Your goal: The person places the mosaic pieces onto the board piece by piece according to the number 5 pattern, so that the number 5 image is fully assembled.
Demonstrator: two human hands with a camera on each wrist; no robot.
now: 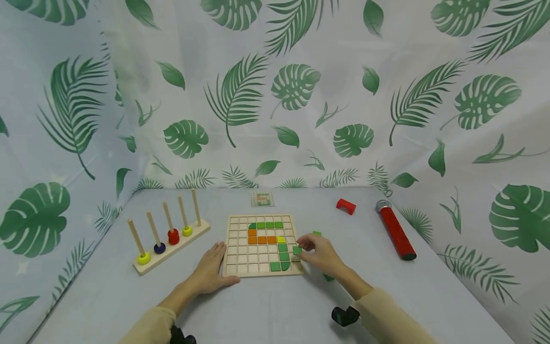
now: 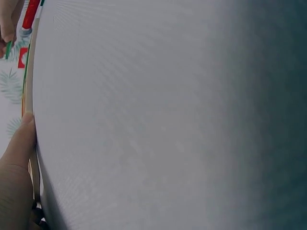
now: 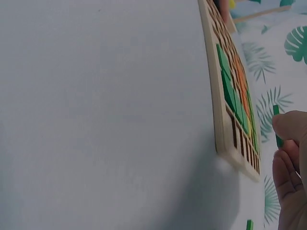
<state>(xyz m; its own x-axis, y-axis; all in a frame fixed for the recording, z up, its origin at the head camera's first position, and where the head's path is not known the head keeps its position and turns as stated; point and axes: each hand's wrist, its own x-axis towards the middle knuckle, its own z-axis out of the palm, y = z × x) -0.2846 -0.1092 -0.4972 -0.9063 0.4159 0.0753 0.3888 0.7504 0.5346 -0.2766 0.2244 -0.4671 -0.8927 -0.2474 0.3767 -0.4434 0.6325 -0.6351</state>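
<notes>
A wooden grid board [image 1: 241, 260] lies flat with a winding path of green, orange [image 1: 263, 240] and yellow [image 1: 280, 240] tiles set in its squares. My left hand [image 1: 208, 271] rests at the board's lower left corner, fingers along the left side and thumb by the near edge. In the left wrist view its thumb [image 2: 21, 143] touches the board's rim. My right hand [image 1: 324, 255] pinches a small green square tile [image 1: 297, 250] over the board's right edge. The right wrist view shows that tile [image 3: 276, 110] upright between thumb and fingers, apart from the board [image 3: 218, 129].
Loose green tiles [image 1: 328, 277] lie right of the board, partly behind the right hand. A peg stand [image 1: 172, 248] with coloured rings is at left. A pattern card [image 1: 262, 198] lies behind the board. A red arch block [image 1: 345, 206] and a red microphone-like cylinder [image 1: 396, 231] lie at right.
</notes>
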